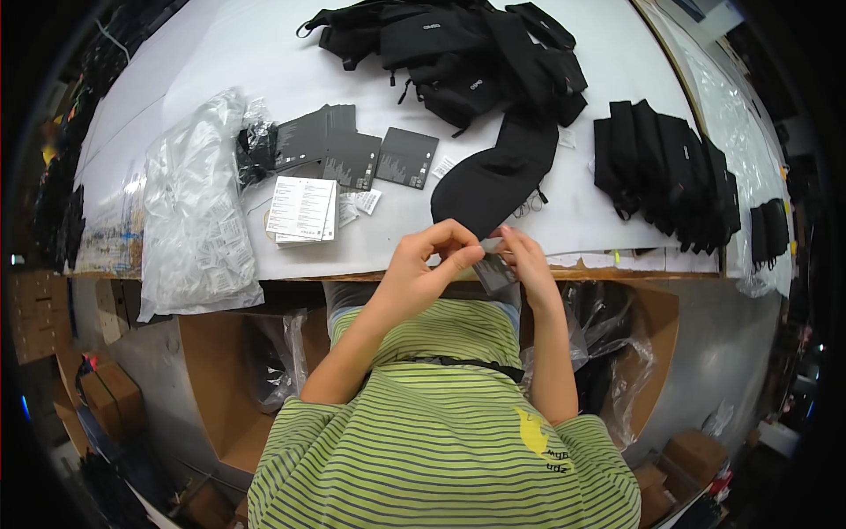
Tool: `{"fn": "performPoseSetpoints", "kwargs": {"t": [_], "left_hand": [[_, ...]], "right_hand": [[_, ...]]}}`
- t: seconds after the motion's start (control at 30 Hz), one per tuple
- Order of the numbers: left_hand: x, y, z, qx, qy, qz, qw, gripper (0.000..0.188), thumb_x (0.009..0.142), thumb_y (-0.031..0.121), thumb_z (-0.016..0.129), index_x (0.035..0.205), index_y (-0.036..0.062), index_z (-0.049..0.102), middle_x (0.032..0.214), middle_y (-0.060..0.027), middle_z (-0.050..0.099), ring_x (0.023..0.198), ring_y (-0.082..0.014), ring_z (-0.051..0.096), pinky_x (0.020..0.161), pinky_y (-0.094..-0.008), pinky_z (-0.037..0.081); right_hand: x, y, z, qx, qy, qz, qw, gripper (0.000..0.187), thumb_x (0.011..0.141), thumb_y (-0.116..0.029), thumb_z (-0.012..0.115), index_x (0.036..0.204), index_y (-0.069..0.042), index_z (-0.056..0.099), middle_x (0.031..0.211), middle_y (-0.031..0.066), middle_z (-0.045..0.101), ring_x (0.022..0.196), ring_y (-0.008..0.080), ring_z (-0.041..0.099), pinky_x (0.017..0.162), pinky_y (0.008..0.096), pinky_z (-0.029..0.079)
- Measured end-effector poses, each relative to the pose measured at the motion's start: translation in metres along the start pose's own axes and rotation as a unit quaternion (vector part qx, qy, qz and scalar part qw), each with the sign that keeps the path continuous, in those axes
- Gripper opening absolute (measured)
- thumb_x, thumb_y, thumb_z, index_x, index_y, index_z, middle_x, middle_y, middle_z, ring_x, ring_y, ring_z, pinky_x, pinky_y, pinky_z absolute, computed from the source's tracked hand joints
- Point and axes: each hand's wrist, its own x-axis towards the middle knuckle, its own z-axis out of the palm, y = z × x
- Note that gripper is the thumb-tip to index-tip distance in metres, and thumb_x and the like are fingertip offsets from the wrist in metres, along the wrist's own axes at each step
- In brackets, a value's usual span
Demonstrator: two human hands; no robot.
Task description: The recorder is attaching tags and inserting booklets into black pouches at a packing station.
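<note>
Both my hands meet at the table's front edge. A small clear plastic packet (495, 275) with something dark in it hangs between them. The thumb and forefinger of my left hand (430, 269) are pinched at its top. My right hand (530, 269) grips the packet's other side, its fingers partly hidden behind it. Just beyond my fingers lies a long black fabric bag (493, 176) with a rounded end, and a thin cord or tag string lies beside it. Its far end runs into a heap of black bags (449, 62).
Left of my hands are a stack of white printed cards (302, 210), several dark grey cards (407, 157) and a clear plastic sack (198, 212) of small packets. Folded black bags (665, 172) stand in a row at right. Open cardboard boxes (211, 379) flank me below the table (229, 53).
</note>
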Motion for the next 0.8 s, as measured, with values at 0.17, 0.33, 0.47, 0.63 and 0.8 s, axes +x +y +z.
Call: {"fn": "performPoseSetpoints", "kwargs": {"t": [0.17, 0.33, 0.47, 0.63, 0.8], "left_hand": [[-0.01, 0.007, 0.013, -0.029, -0.092, -0.05, 0.994, 0.012, 0.088, 0.011, 0.065, 0.086, -0.0006, 0.06, 0.075, 0.0022, 0.057, 0.068, -0.0035, 0.05, 0.063, -0.0188, 0.041], [-0.014, 0.004, 0.008, -0.037, -0.169, -0.045, 0.984, 0.009, 0.089, 0.009, 0.063, 0.091, 0.0002, 0.061, 0.085, -0.0015, 0.06, 0.075, -0.0044, 0.053, 0.068, -0.02, 0.042], [0.003, 0.011, -0.008, 0.218, -0.008, 0.181, 0.959, 0.027, 0.083, -0.006, 0.054, 0.106, 0.0052, 0.061, 0.119, -0.0092, 0.056, 0.1, -0.025, 0.053, 0.085, -0.0314, 0.043], [0.01, 0.007, -0.034, 0.485, 0.01, 0.293, 0.824, 0.032, 0.074, 0.001, 0.062, 0.103, 0.015, 0.063, 0.125, -0.003, 0.052, 0.11, -0.0243, 0.047, 0.093, -0.0365, 0.037], [0.001, 0.005, -0.047, 0.551, 0.062, 0.334, 0.762, 0.017, 0.072, 0.006, 0.064, 0.086, 0.0149, 0.061, 0.122, 0.0002, 0.054, 0.11, -0.02, 0.048, 0.09, -0.0343, 0.036]], "right_hand": [[0.011, 0.007, 0.019, 0.155, -0.006, -0.053, 0.987, 0.022, 0.093, -0.024, 0.058, 0.097, -0.002, 0.062, 0.09, 0.001, 0.06, 0.083, 0.0073, 0.055, 0.076, 0.021, 0.043], [0.019, -0.001, 0.012, 0.12, -0.06, -0.094, 0.987, 0.016, 0.09, -0.015, 0.061, 0.093, 0.0, 0.061, 0.084, -0.0002, 0.061, 0.08, 0.0069, 0.056, 0.072, 0.0202, 0.044], [0.003, -0.032, 0.011, -0.089, -0.078, -0.212, 0.97, 0.01, 0.087, -0.011, 0.063, 0.089, -0.002, 0.06, 0.076, 0.0005, 0.061, 0.068, 0.0055, 0.055, 0.063, 0.0192, 0.043], [-0.032, -0.085, 0.023, -0.218, -0.122, -0.235, 0.939, 0.008, 0.085, -0.007, 0.063, 0.083, -0.001, 0.058, 0.055, -0.0008, 0.052, 0.045, 0.0039, 0.044, 0.045, 0.0208, 0.032], [-0.043, -0.105, 0.023, -0.304, -0.158, -0.267, 0.901, 0.008, 0.082, -0.006, 0.065, 0.083, -0.001, 0.058, 0.047, -0.0009, 0.045, 0.042, 0.0043, 0.042, 0.043, 0.0213, 0.028]]}}
